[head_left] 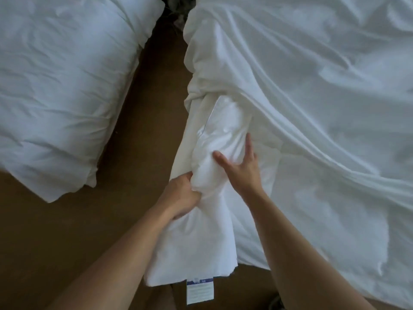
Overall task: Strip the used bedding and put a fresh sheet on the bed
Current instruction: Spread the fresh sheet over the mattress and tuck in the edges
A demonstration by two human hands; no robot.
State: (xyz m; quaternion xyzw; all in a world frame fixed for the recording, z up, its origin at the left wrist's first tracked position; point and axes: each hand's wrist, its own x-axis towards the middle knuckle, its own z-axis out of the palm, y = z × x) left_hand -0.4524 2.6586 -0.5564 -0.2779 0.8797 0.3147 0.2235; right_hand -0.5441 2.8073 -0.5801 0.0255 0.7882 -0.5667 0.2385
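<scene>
A white duvet [201, 247] hangs down the near left edge of the bed, a care label [200, 291] at its lower corner. My left hand [181, 195] grips a bunched fold of it. My right hand [240, 166] lies on the same bundle with thumb and fingers spread, pressing into the fabric. A rumpled white cover [324, 113] spreads over the bed to the right, and the duvet's upper end disappears under its folds.
A second heap of white bedding [60, 90] lies on the brown floor [147, 121] at the left. A narrow strip of floor runs between it and the bed. Something dark shows at the top [176, 5].
</scene>
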